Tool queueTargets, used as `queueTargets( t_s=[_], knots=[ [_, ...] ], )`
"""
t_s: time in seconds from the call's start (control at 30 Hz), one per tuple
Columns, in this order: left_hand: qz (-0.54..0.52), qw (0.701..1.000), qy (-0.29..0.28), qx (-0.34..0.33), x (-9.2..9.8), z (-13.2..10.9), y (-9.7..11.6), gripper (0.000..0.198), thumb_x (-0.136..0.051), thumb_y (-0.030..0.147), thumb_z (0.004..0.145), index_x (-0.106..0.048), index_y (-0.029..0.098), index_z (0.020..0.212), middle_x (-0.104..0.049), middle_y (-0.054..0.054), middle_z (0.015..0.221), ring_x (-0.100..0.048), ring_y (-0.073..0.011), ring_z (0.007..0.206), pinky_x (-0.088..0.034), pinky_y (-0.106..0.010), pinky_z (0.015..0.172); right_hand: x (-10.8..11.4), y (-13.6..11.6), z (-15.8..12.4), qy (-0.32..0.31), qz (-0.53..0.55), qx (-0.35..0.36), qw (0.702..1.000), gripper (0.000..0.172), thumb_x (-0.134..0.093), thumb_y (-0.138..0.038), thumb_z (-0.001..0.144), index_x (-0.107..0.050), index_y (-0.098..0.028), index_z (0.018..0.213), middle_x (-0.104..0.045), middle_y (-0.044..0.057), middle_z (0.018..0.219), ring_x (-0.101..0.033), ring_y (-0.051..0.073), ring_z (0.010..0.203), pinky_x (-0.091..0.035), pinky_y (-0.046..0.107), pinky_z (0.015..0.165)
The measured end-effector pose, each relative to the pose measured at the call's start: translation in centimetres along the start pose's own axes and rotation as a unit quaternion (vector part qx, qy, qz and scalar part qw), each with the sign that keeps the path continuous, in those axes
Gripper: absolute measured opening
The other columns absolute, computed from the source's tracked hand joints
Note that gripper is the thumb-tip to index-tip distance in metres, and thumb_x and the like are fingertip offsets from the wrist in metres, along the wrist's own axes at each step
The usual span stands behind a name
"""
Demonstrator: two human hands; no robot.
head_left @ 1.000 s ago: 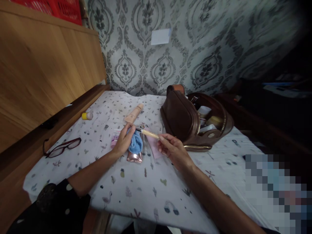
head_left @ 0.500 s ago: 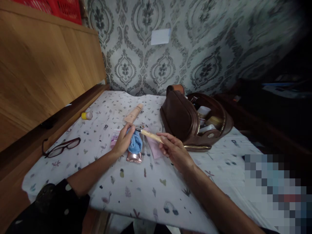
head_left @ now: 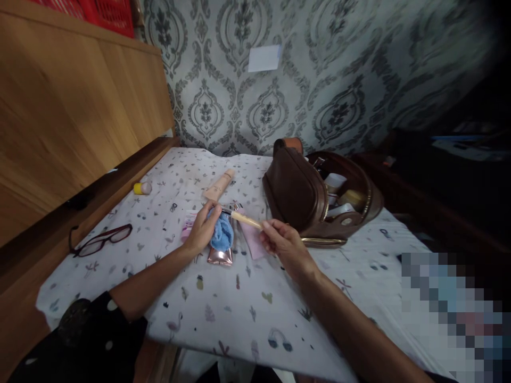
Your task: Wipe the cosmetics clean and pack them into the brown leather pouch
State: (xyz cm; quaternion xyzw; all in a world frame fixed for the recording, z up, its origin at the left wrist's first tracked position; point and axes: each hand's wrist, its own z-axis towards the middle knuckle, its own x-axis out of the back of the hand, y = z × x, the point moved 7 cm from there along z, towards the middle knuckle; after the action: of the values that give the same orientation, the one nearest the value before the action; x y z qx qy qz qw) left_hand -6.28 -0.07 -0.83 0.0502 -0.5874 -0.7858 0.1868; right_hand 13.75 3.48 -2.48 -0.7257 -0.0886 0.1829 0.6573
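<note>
My right hand is closed round the end of a makeup brush with a pale wooden handle and a dark and silver collar. The brush slants up to the left, where my left hand is closed on its other end and on a crumpled blue cloth. Left fingers hide the bristles. Below the cloth, the end of a shiny rose-gold tube shows on the table. A lilac tube lies between my hands, and a pink and white packet is partly behind my left hand.
An open brown leather bag holding several cosmetics stands right of my hands. Farther back lies a peach tube. On the left are a small yellow-based bottle and glasses, beside a wooden cabinet. A patterned wall closes the back.
My right hand has shifted very slightly down and right at the brush handle, its fingers a little more curled. My left hand, the cloth and the other items stay where they were.
</note>
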Motion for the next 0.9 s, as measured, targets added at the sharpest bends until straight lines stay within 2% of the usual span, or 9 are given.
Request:
queueTargets(
  t_s=[0.1,0.23,0.33,0.4,0.47,0.63,0.77,0.9],
  knots=[
    [0.009,1.000,0.001,-0.003,0.0,0.0,0.2,0.032,-0.049,0.052,0.093,-0.054,0.022,0.083,-0.048,0.003,0.072,-0.047,-0.0137,0.069,-0.041,-0.023,0.069,0.2,0.2,0.0,0.008,-0.024,-0.001,1.000,0.056,-0.070,-0.072,0.067,-0.058,-0.018,0.061,-0.052,-0.001,0.053,-0.040,0.009,0.045,-0.025,0.025,0.043],
    [0.006,1.000,-0.002,-0.005,0.0,0.0,0.2,0.033,-0.049,0.053,0.093,-0.054,0.022,0.082,-0.049,0.003,0.072,-0.048,-0.0137,0.070,-0.041,-0.023,0.070,0.3,0.6,0.1,0.011,-0.026,-0.023,0.999,0.061,-0.065,-0.078,0.066,-0.058,-0.017,0.060,-0.053,0.001,0.054,-0.041,0.010,0.044,-0.023,0.026,0.043],
    [-0.001,1.000,0.000,-0.006,0.0,0.1,0.0,0.033,-0.050,0.053,0.093,-0.054,0.022,0.083,-0.048,0.003,0.072,-0.047,-0.0133,0.068,-0.041,-0.023,0.067,0.2,0.4,0.0,0.010,-0.010,-0.028,1.000,0.057,-0.069,-0.074,0.065,-0.063,-0.018,0.075,-0.056,-0.001,0.055,-0.042,0.010,0.044,-0.024,0.025,0.043],
    [-0.005,1.000,-0.001,-0.005,0.0,0.1,-0.1,0.033,-0.050,0.053,0.093,-0.054,0.021,0.084,-0.048,0.003,0.072,-0.047,-0.0133,0.068,-0.041,-0.023,0.066,0.1,0.0,-0.1,-0.001,-0.004,-0.017,1.000,0.054,-0.075,-0.065,0.065,-0.066,-0.018,0.091,-0.057,-0.003,0.054,-0.041,0.010,0.043,-0.023,0.024,0.043],
    [-0.007,1.000,-0.003,-0.001,0.0,0.1,-0.1,0.033,-0.050,0.053,0.093,-0.054,0.021,0.084,-0.048,0.003,0.072,-0.047,-0.0135,0.068,-0.041,-0.023,0.066,-0.1,-0.3,-0.2,-0.018,0.007,-0.015,1.000,0.051,-0.077,-0.057,0.066,-0.065,-0.019,0.099,-0.056,-0.004,0.052,-0.038,0.009,0.041,-0.021,0.024,0.043],
    [-0.012,1.000,-0.002,0.007,0.0,0.0,-0.1,0.034,-0.050,0.055,0.092,-0.053,0.022,0.082,-0.048,0.004,0.070,-0.047,-0.0129,0.065,-0.041,-0.023,0.065,-0.2,-0.2,-0.3,-0.021,0.031,-0.033,0.999,0.049,-0.079,-0.055,0.064,-0.063,-0.018,0.093,-0.054,-0.005,0.055,-0.037,0.007,0.043,-0.020,0.022,0.043],
    [-0.013,1.000,0.004,0.004,0.0,0.1,-0.3,0.035,-0.051,0.055,0.092,-0.054,0.022,0.082,-0.048,0.004,0.070,-0.047,-0.0131,0.065,-0.041,-0.023,0.062,-0.5,-0.6,-0.3,-0.019,0.001,0.001,1.000,0.057,-0.088,-0.047,0.055,-0.060,-0.021,0.097,-0.053,-0.007,0.058,-0.036,0.006,0.045,-0.023,0.021,0.043],
    [-0.011,1.000,0.004,0.000,0.1,0.1,-0.3,0.034,-0.050,0.054,0.093,-0.055,0.022,0.083,-0.049,0.003,0.071,-0.047,-0.0133,0.066,-0.041,-0.023,0.063,-0.5,-1.0,-0.4,-0.009,-0.030,0.045,0.999,0.047,-0.082,-0.055,0.062,-0.058,-0.021,0.085,-0.048,-0.007,0.053,-0.035,0.008,0.044,-0.024,0.023,0.043]
  ],
)
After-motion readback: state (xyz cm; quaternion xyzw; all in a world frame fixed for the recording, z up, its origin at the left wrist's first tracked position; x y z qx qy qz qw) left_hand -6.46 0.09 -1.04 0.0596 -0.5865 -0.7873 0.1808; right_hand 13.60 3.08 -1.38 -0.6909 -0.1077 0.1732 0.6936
